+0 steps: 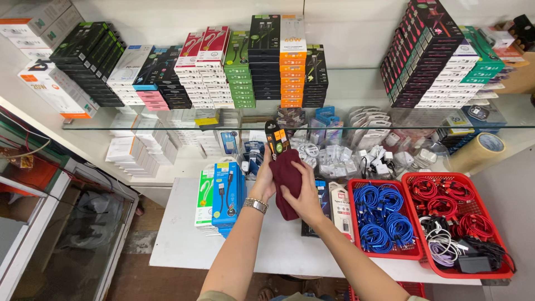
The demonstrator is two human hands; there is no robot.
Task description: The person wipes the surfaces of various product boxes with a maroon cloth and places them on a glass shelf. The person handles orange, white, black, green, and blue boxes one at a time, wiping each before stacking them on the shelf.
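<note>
**A boxed cable wrapped in a dark red cloth, held between both hands**

At the far left, a glass cabinet (67,223) is seen beside the white surface (184,239). On the left part of the surface, green and blue cable boxes (220,195) are stood upright in a row, just beside the left hand.

The left hand (264,179), with a metal bracelet (256,204) at its wrist, is closed around the left side of a dark red cloth (287,181). The cloth is held above the middle of the surface, between the two hands and touching both. A black and orange cable box (277,139) is seen sticking up out of the top of the cloth, tilted slightly to the left; its lower part is hidden by the cloth. The right hand (306,199) is pressed against the lower right side of the cloth, with fingers curled around it.

Just right of the right hand, flat cable packets (339,207) are laid on the surface. Further right, a red basket (413,252) filled with coiled blue cables (384,214) is set, and touching it on the right is a second red basket (504,270) holding red, white and black cables (451,214).

Behind the hands, a glass shelf (356,83) is stacked with rows of boxes, and bagged white chargers (379,156) are piled beneath it. A roll of tape (478,151) is seen at the right.
</note>
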